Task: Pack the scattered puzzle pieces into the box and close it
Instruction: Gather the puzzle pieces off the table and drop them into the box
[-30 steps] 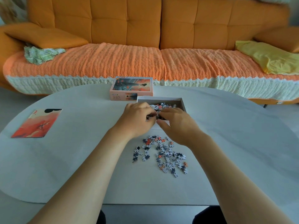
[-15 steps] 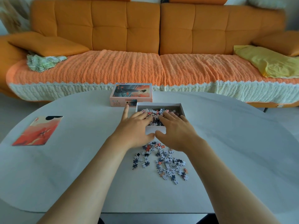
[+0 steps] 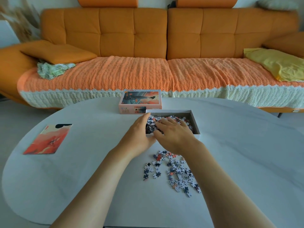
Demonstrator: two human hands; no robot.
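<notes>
The open box tray (image 3: pixel 194 119) sits mid-table, part filled with puzzle pieces (image 3: pixel 177 118). My left hand (image 3: pixel 139 134) lies against the tray's left front corner, fingers straight and reaching inside along the left wall. My right hand (image 3: pixel 174 134) is spread flat over the pieces in the tray, palm down, holding nothing. A loose heap of scattered puzzle pieces (image 3: pixel 174 170) lies on the table just in front of the tray, under my right forearm. The box lid (image 3: pixel 140 101), printed with an orange picture, rests picture up behind the tray's left end.
A printed orange picture card (image 3: pixel 47 139) lies at the table's left side. The round white table (image 3: pixel 246 153) ends close behind the lid. An orange sofa (image 3: pixel 164 38) with cushions and a yellow cloth (image 3: pixel 276 63) stands beyond it.
Both hands were curled together over the tray's front a second ago. They have since flattened and moved further into the tray, spreading over the pieces. The camera has tilted up.
</notes>
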